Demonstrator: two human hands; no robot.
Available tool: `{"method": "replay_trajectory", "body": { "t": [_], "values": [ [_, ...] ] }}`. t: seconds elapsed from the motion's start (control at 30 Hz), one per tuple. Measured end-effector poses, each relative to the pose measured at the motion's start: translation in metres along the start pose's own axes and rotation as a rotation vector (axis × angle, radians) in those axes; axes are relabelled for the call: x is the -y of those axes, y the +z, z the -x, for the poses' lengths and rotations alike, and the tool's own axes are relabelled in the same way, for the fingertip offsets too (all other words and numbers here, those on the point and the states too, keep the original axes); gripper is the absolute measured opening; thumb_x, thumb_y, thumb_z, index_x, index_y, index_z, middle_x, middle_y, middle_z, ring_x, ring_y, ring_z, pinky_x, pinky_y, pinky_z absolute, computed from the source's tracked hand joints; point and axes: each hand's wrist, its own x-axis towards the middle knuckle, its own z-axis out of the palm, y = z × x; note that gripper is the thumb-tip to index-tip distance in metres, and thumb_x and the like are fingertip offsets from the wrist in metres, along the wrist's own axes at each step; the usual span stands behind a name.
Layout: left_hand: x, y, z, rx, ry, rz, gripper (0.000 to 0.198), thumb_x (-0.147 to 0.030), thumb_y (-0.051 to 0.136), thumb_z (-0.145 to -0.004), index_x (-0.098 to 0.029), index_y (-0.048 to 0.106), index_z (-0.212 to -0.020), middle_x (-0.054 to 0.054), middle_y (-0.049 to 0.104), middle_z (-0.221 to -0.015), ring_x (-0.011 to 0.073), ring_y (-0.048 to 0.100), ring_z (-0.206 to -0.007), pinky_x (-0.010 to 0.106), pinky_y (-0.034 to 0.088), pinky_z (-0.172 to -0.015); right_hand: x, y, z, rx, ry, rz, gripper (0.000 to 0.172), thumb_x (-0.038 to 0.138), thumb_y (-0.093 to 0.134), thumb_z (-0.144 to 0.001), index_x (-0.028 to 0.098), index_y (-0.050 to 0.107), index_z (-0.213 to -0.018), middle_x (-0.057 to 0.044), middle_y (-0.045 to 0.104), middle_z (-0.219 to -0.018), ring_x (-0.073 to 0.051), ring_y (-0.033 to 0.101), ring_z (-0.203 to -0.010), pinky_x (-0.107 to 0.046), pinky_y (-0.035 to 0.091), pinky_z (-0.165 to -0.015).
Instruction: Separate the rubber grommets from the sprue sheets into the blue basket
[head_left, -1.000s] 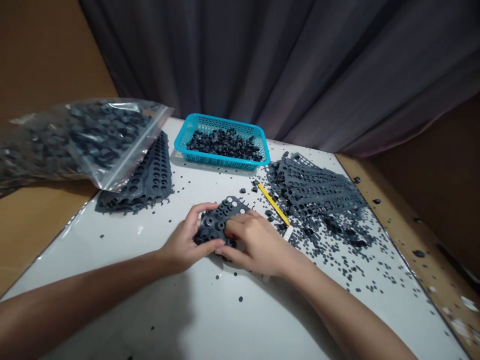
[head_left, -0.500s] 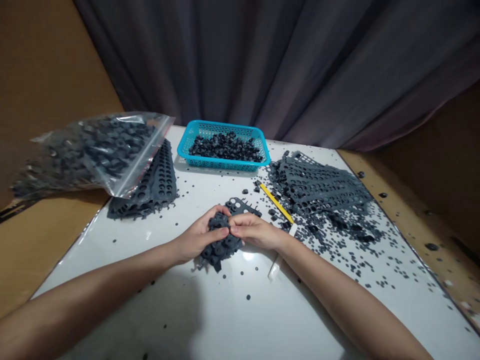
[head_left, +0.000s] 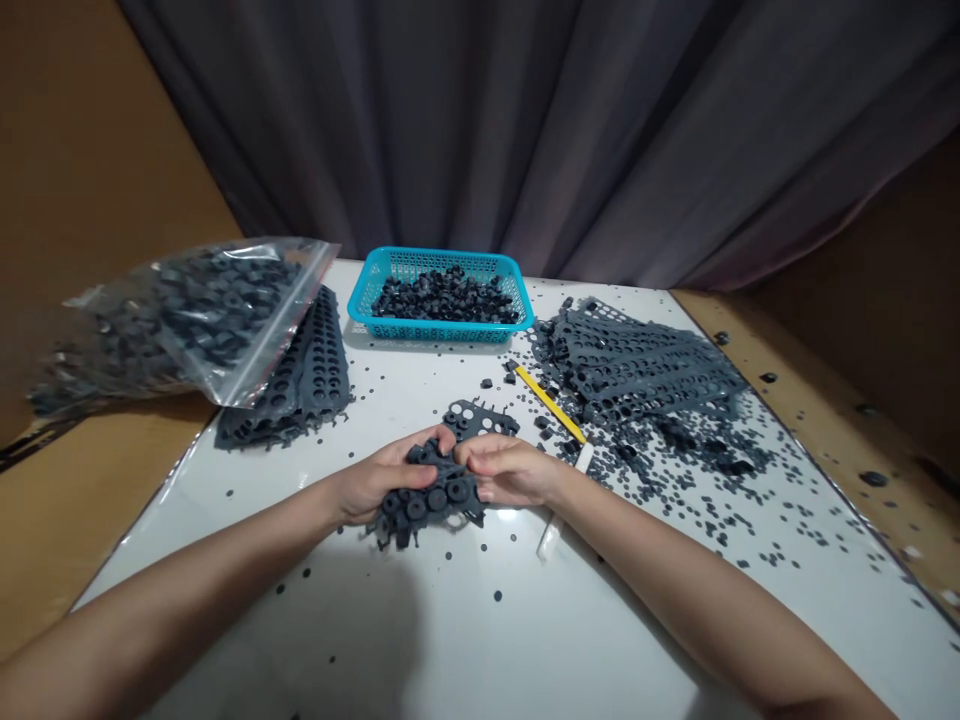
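Observation:
A dark grey moulded rubber sheet (head_left: 431, 500) with rows of round ring-shaped parts is bent up between my hands, just above the white table. My left hand (head_left: 390, 475) grips its left side, thumb on top and fingers curled behind. At its right edge, my right hand (head_left: 510, 468) has its fingers pinched together; whether a small piece sits in the pinch is hidden. Behind my hands a flat perforated part of grey sheet (head_left: 484, 420) shows; I cannot tell if it joins the held one.
A blue basket (head_left: 442, 332) of small black parts stands at the back. Left are a full zip bag (head_left: 217, 310) and stacked sheets (head_left: 326, 350). To the right lie a yellow-and-white tool (head_left: 551, 405), punched sheets (head_left: 645, 360) and scattered small discs (head_left: 705, 500) on the white table (head_left: 525, 640).
The bunched sheet has been turned and opened out, so a row of rings now faces me. My left hand has shifted slightly left and down. My right hand stays at its right edge.

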Motion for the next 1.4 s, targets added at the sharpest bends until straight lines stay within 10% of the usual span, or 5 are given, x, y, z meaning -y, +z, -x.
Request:
{"method": "replay_trajectory", "body": {
  "t": [0.23,0.7,0.93,1.17,1.4],
  "values": [
    [-0.003,-0.005,0.005,-0.036,0.005,-0.009,0.037,-0.03,0.071,-0.069,-0.022,0.042,-0.089,-0.005,0.05,-0.06,0.0066,0.048,-0.049,0.015,0.038,-0.047,0.021,-0.005,0.009,0.026,-0.235,0.008,0.03,0.032,0.058,-0.082,0.015,0.048,-0.059,0.004,0.036,-0.058,-0.008,0.034,-0.051,-0.023,0.024,-0.051],
    [0.013,-0.001,-0.002,-0.473,0.273,-0.423,0.063,-0.031,0.067,-0.074,-0.031,0.025,-0.121,0.0,0.057,-0.094,0.014,0.058,-0.079,0.028,0.049,-0.072,0.021,0.0,0.005,-0.09,-0.368,0.11,0.044,0.056,0.059,-0.075,0.015,0.054,-0.06,0.007,0.031,-0.049,-0.006,0.032,-0.044,-0.022,0.022,-0.049],
    [0.012,-0.001,-0.002,-0.467,0.278,-0.54,0.057,-0.032,0.065,-0.075,-0.029,0.031,-0.121,0.0,0.055,-0.095,0.0137,0.056,-0.081,0.024,0.048,-0.069,0.017,-0.007,0.004,-0.23,-0.339,0.174,0.047,0.06,0.054,-0.077,0.015,0.061,-0.065,0.007,0.036,-0.04,-0.006,0.032,-0.039,-0.022,0.027,-0.048],
    [0.016,0.0,-0.003,-0.435,0.292,-0.542,0.051,-0.028,0.06,-0.078,-0.027,0.031,-0.121,0.001,0.054,-0.092,0.0131,0.056,-0.077,0.024,0.048,-0.066,0.04,0.009,0.014,-0.539,-0.294,0.743,0.012,0.025,0.049,-0.083,0.016,0.057,-0.082,0.002,0.051,-0.066,-0.01,0.046,-0.059,-0.024,0.033,-0.058],
    [0.017,0.003,-0.002,-0.431,0.312,-0.675,0.045,-0.021,0.056,-0.079,-0.027,0.032,-0.117,0.002,0.053,-0.098,0.0136,0.054,-0.081,0.027,0.045,-0.07,0.039,0.036,0.017,-0.446,-0.201,1.804,0.018,0.033,0.053,-0.081,0.017,0.047,-0.079,-0.001,0.048,-0.072,-0.014,0.044,-0.067,-0.026,0.032,-0.061]
  ]
}}
